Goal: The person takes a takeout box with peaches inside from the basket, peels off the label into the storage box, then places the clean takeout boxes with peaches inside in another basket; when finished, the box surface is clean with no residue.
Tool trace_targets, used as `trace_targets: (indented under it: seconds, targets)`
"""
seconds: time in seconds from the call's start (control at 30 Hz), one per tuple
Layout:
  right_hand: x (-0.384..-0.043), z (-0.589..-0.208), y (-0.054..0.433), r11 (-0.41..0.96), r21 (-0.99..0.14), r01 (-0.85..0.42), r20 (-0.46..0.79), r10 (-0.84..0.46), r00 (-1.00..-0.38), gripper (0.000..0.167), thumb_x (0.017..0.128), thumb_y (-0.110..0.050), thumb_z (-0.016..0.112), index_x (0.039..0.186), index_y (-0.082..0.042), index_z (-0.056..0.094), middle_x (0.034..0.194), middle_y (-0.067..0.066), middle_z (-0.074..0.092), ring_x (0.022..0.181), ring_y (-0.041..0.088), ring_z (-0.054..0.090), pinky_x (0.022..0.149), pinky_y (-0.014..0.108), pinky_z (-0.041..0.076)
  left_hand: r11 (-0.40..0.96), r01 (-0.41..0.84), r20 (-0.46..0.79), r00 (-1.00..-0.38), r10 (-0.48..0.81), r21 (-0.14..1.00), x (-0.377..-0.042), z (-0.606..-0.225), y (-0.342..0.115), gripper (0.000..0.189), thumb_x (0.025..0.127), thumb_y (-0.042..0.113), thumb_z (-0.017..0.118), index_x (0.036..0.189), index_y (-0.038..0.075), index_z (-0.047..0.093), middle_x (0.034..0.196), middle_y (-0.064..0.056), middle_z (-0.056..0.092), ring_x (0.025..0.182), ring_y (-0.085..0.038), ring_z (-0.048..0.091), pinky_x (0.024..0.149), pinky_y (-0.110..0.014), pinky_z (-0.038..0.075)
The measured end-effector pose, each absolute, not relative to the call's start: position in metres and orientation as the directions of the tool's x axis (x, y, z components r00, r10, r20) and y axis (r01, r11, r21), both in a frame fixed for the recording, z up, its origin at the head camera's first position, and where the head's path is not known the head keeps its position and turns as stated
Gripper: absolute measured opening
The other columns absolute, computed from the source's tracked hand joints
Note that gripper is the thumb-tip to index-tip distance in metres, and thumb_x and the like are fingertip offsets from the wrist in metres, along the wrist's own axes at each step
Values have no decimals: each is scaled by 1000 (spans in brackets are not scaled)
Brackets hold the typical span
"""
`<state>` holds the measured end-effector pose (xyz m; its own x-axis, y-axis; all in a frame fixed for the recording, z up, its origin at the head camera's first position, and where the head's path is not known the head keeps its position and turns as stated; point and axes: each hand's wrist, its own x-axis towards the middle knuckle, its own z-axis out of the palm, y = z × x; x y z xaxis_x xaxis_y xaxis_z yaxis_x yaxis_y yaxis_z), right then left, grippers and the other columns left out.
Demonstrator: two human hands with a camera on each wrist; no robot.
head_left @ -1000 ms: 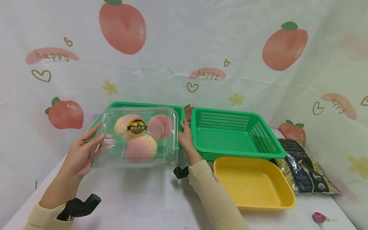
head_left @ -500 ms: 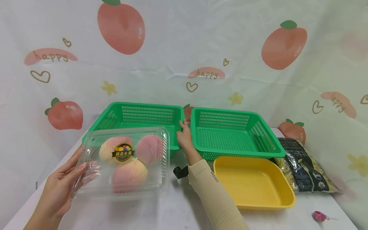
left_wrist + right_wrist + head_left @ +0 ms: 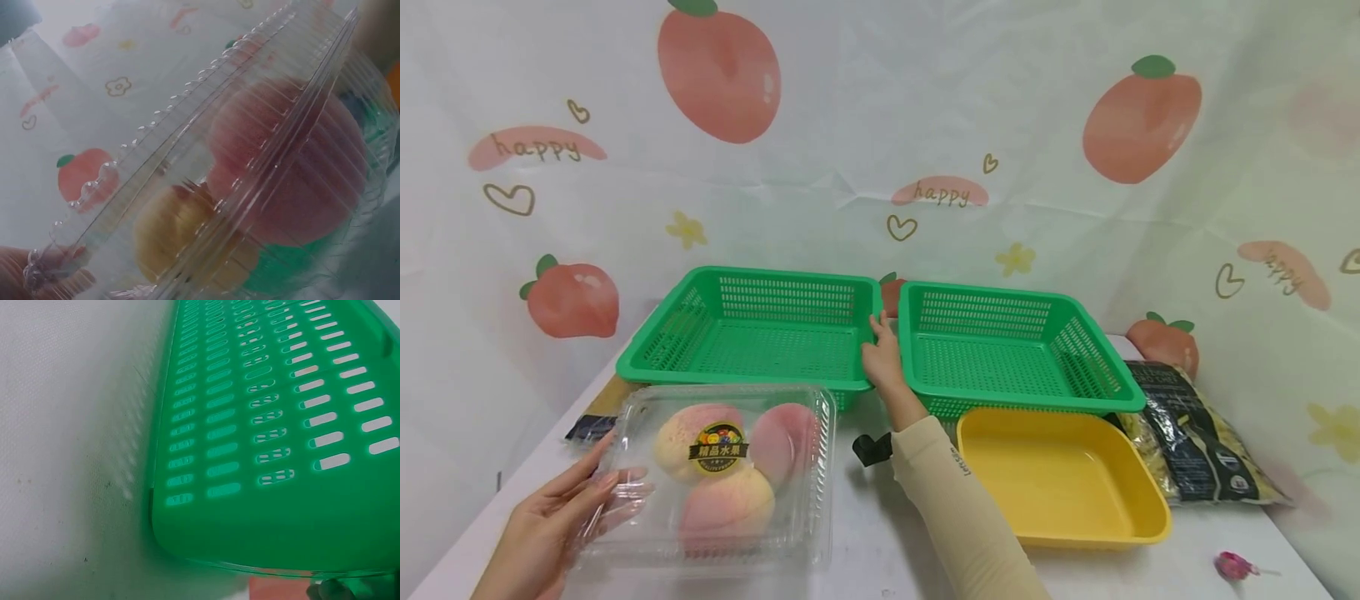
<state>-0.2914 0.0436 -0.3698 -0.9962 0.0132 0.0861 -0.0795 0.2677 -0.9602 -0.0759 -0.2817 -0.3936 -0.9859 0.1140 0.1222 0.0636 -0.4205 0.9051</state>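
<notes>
My left hand (image 3: 553,521) grips the left side of a clear plastic clamshell box (image 3: 640,417), which holds three peaches (image 3: 728,508) and bears a black and gold fruit label (image 3: 718,447). In the left wrist view, the box (image 3: 187,140) fills most of the picture, and a pink peach (image 3: 294,162) shows through its ribbed wall. Farther back, my right hand (image 3: 883,358) holds the right rim of the left green basket (image 3: 745,380). This basket's slotted wall (image 3: 250,512) is close up in the right wrist view.
A second green basket (image 3: 1022,402) stands just right of the first. In front of it sits a yellow basin (image 3: 1060,479). A dark printed food bag (image 3: 1195,442) lies far right, a pink flower (image 3: 1234,567) nearer. Another package (image 3: 595,421) shows partly behind the clear box.
My left hand has brought the clear box of peaches toward me, down and slightly left, away from over the left basket, whose inside now shows. My right hand has stayed at the rim.
</notes>
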Motion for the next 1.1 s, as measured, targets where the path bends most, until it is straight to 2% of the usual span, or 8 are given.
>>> trace_targets:
  seconds: [0.17,0.4,0.5,0.6,0.77,0.97,1.03,1.1]
  targets:
    - [-291,-368,44,266,-960,-83,87,3,-996,56,90,7,37,145,-1,28,158,8,10,145,31,6,108,42,30,-392,31,94,-985,142,920,-77,-400,-279,50,99,-2,36,131,32,53,107,0,71,95,-12,68,77,-28,56]
    - [-289,-367,45,288,-955,-75,73,-16,-997,56,91,6,35,146,-2,26,158,8,8,145,31,5,101,41,33,-354,17,69,-988,135,935,-79,-408,-273,49,99,0,37,129,34,54,105,2,71,92,-11,69,74,-26,56]
    - [-289,-366,45,292,-954,-74,73,-14,-997,56,91,6,36,146,-3,26,158,8,8,145,32,5,111,43,28,-301,-2,29,-995,99,954,-79,-411,-272,48,98,3,41,129,37,53,102,4,72,87,-12,70,71,-24,57]
    - [-288,-366,45,288,-955,-75,74,-14,-997,57,91,5,35,146,-3,25,158,7,8,145,31,5,112,44,26,-277,0,26,-996,90,961,-79,-413,-271,48,98,3,43,130,37,52,102,4,72,86,-12,70,71,-25,57]
    - [-289,-365,44,289,-955,-70,66,-23,-998,57,91,5,35,146,-4,24,158,6,7,145,30,5,95,39,34,-272,7,38,-993,111,962,-81,-416,-271,48,99,3,40,131,38,51,102,4,72,88,-13,70,72,-26,57]
    - [-291,-360,46,331,-942,-46,32,-48,-998,59,90,4,36,147,-2,22,158,9,4,145,30,5,111,42,27,-214,-17,9,-993,120,977,-87,-416,-266,49,99,4,39,132,40,48,101,6,71,90,-11,70,72,-25,57]
    - [-291,-356,48,342,-939,-23,-1,-71,-997,60,90,1,39,148,-3,20,158,8,1,145,29,4,107,46,31,-187,-13,8,-994,113,982,-88,-415,-263,49,99,5,40,133,40,47,100,7,71,90,-10,69,72,-25,57]
    - [-289,-351,49,371,-929,-6,-34,-102,-994,62,92,-5,43,148,-4,17,158,8,-1,145,29,4,109,48,30,-171,-24,-5,-994,108,985,-89,-414,-259,48,99,7,41,132,41,46,100,9,71,90,-9,69,73,-25,57]
